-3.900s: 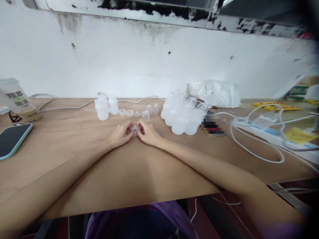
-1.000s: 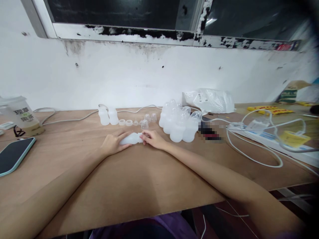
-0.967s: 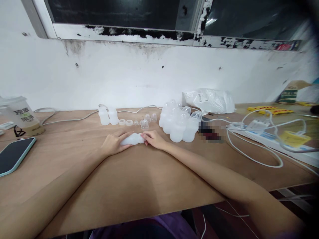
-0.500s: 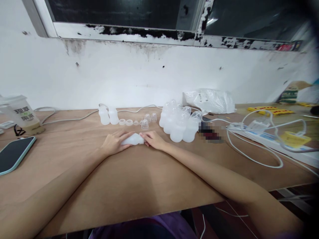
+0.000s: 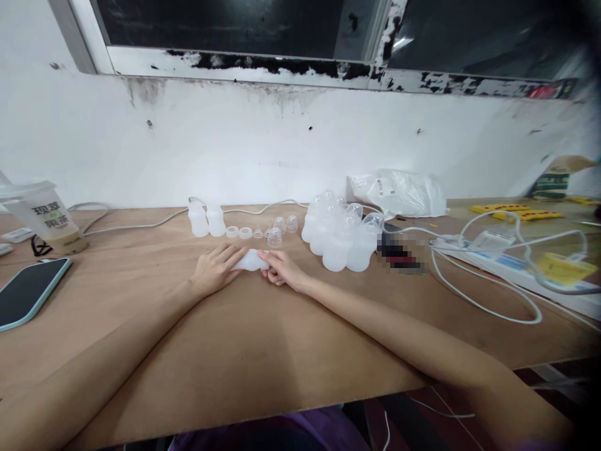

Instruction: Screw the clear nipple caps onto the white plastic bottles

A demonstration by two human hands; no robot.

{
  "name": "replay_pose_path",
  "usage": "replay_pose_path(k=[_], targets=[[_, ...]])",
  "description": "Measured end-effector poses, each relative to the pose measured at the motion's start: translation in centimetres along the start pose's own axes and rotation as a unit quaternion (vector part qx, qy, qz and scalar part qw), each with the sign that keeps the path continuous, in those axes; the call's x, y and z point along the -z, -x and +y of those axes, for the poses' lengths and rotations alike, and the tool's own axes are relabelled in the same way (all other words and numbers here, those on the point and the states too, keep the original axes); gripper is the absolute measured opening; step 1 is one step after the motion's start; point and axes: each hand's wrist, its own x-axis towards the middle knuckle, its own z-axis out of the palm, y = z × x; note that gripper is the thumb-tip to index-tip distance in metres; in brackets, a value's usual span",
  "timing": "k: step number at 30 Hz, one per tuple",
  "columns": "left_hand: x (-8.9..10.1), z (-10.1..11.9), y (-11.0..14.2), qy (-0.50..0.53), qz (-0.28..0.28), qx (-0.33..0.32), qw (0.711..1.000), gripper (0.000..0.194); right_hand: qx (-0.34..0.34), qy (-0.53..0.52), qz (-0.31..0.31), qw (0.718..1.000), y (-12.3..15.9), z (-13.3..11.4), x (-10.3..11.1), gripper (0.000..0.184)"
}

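Note:
A white, translucent baby bottle (image 5: pixel 250 260) lies on its side between my hands, just above or on the table. My left hand (image 5: pixel 215 269) is wrapped round its base end. At the neck end, the thumb and fingers of my right hand (image 5: pixel 282 269) are closed on the bottle, hiding its mouth. Behind them stand two open bottles (image 5: pixel 207 220). To their right are two white collar rings (image 5: pixel 238 232), small clear nipples (image 5: pixel 258 233) and several clear dome caps (image 5: pixel 280 229). Several capped bottles (image 5: pixel 339 241) stand grouped to the right.
A drink cup (image 5: pixel 54 219) and a phone (image 5: pixel 30 294) are at the left. Behind the capped bottles lies a plastic bag (image 5: pixel 399 191). A power strip (image 5: pixel 511 260) with looping white cables (image 5: pixel 434 275) occupies the right. The table's front edge (image 5: pixel 300 410) is near my body.
The bottle stays in both hands. My right hand has shifted slightly left along its neck, with the fingers curled more. The whole view has moved a little.

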Motion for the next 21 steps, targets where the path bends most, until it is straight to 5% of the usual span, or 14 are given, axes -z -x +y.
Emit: replay_pose_path(k=[3, 6, 9, 12, 21], targets=[[-0.1, 0.0, -0.2, -0.010, 0.004, -0.015, 1.000, 0.038, -0.026, -0.022, -0.042, 0.999, -0.2, -0.1, 0.4, 0.041], [-0.5, 0.4, -0.8, -0.005, -0.003, 0.005, 1.000, 0.038, 0.044, 0.136, 0.044, 0.989, -0.4, 0.1, 1.3, 0.036], [-0.8, 0.9, -1.4, 0.015, -0.022, 0.041, 0.999, 0.039, 0.143, 0.322, 0.179, 0.919, -0.9, 0.6, 2.4, 0.028], [-1.0, 1.0, -1.6, 0.046, -0.030, 0.104, 0.993, 0.045, 0.217, 0.375, 0.251, 0.865, -1.7, 1.2, 3.7, 0.031], [-1.2, 0.2, -1.4, 0.093, -0.016, 0.186, 0.978, 0.049, 0.213, 0.454, 0.188, 0.844, -2.6, 2.2, 4.7, 0.039]])
